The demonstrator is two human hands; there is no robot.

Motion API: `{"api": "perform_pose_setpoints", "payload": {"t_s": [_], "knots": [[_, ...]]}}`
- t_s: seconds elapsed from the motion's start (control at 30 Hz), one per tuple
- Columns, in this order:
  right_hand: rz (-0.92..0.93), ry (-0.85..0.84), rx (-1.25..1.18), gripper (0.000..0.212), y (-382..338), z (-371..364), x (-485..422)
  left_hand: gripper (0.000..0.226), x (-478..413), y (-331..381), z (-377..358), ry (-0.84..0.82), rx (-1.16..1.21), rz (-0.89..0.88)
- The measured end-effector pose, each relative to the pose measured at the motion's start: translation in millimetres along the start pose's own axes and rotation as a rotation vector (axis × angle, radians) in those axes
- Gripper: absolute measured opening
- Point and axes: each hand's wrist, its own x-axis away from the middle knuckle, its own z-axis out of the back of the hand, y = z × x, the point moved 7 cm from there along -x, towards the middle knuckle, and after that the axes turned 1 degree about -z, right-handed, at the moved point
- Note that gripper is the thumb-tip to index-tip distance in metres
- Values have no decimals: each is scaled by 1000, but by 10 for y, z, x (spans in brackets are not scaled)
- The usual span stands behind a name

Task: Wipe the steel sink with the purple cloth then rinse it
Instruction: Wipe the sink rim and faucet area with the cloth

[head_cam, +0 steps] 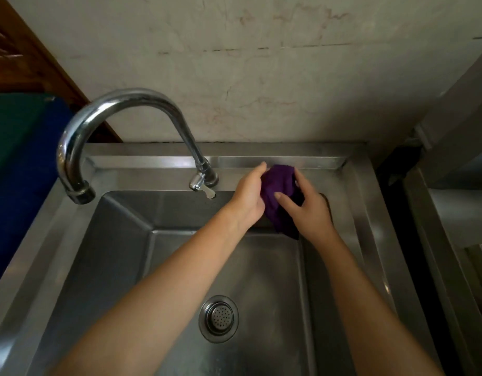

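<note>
Nearest the camera: bare basin of the steel sink (120,256), drain strainer (218,318) dry-looking, no water running.
Mid-distance, hands: left hand (248,196) and right hand (307,210) both closed on the purple cloth (279,191), bunched between them at the back right rim.
Cloth axis: runs near to far, tail hanging toward the basin.
Nearer hand: equal.
Hidden: cloth's underside; left fingers.
Far: faucet (117,126) spout lies left.
</note>
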Motion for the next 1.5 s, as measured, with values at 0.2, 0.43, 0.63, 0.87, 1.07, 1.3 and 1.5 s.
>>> {"api": "perform_pose_setpoints", "payload": {"t_s": [0.2, 0.43, 0.63, 0.87, 1.07, 1.3, 1.5], "knots": [[-42, 143, 37, 60, -263, -251, -421, 23, 209, 551, 635, 417, -391, -461], [58, -96, 227, 65, -480, -889, -944, 31, 302, 1156, 903, 530, -442, -780], [294, -257, 425, 43, -482, -1325, -1059, 22, 93, 1263, 885, 390, -471, -847], [348, -336, 825, 45, -546, -1299, -1022, 25, 39, 1266, 841, 358, -528, -863], [267, -338, 912, 46, -394, -976, -928, 25, 44, 1264, 793, 368, -577, -852], [157, -36, 807, 49, -142, -668, -542, 22, 23, 1266, 757, 369, -569, -838], [-131, 487, 367, 28, 133, 173, -328, 19, 53, 1279, 702, 335, -529, -849]]}}
